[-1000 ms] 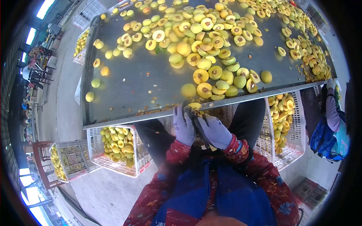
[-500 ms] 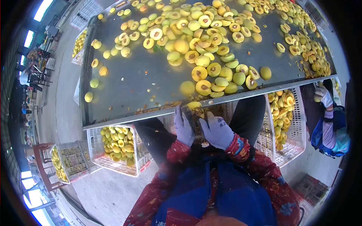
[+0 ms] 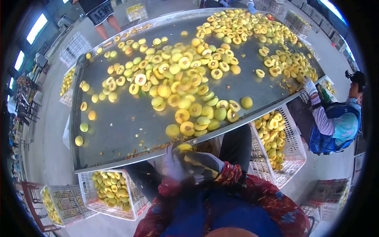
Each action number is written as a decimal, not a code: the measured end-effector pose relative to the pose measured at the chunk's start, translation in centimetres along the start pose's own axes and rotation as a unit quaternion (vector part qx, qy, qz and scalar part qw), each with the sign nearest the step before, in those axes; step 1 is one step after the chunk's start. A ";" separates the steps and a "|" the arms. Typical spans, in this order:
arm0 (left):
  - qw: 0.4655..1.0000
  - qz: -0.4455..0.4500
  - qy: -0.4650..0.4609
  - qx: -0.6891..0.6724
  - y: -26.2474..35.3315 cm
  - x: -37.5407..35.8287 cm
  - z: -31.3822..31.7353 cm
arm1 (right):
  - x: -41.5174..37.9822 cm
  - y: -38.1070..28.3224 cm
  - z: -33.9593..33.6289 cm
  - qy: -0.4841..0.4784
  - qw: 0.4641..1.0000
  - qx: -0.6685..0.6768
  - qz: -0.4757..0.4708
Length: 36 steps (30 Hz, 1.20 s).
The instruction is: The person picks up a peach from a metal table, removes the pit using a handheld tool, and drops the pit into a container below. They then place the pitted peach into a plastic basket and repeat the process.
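Observation:
At the near edge of the metal table (image 3: pixel 114 148), my left hand (image 3: pixel 172 162), in a pale glove, is smeared by motion. A yellow apricot-like fruit piece (image 3: pixel 184 146) shows at its fingertips. Close beside it is my right hand (image 3: pixel 205 162), gloved with a dark palm side; its fingers are blurred, and anything it holds cannot be made out. Just beyond the hands lies a heap of halved and whole yellow fruits (image 3: pixel 187 128), several with brown pits or hollows showing. Small scraps (image 3: pixel 146 152) lie along the table's near edge.
White plastic crates of fruit stand below the table, one at left (image 3: pixel 136 205) and one at right (image 3: pixel 294 146). At the right table corner, a co-worker's gloved hand (image 3: pixel 310 86) touches another fruit pile. Another person (image 3: pixel 98 14) stands beyond the far left edge.
The view has tilted up and turned, showing more of the far side and people there. My right hand has turned, showing its dark palm side. The co-worker's hand now reaches the fruit pile.

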<state>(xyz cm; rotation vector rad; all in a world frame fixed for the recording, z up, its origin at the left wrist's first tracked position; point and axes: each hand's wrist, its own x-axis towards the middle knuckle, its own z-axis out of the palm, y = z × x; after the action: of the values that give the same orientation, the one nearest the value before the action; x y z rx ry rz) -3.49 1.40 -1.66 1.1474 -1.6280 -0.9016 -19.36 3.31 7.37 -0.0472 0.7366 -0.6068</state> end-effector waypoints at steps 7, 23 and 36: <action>0.994 0.079 0.021 0.075 -8.2 -1.9 1.3 | -1.8 -0.5 1.2 0.018 0.996 0.087 0.019; 0.944 -0.206 -0.066 -0.248 3.1 1.7 -3.8 | -0.7 0.7 -4.8 0.174 0.518 -0.698 -0.462; 0.892 -0.298 -0.004 -0.339 2.9 0.5 -2.1 | -0.3 0.7 -4.6 0.161 0.427 -0.766 -0.453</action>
<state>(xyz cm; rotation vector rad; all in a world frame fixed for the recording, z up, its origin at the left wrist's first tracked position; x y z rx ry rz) -2.43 1.64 1.81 1.1243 -0.8109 -1.7018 -22.15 4.80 3.91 -2.2792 1.4405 -0.7347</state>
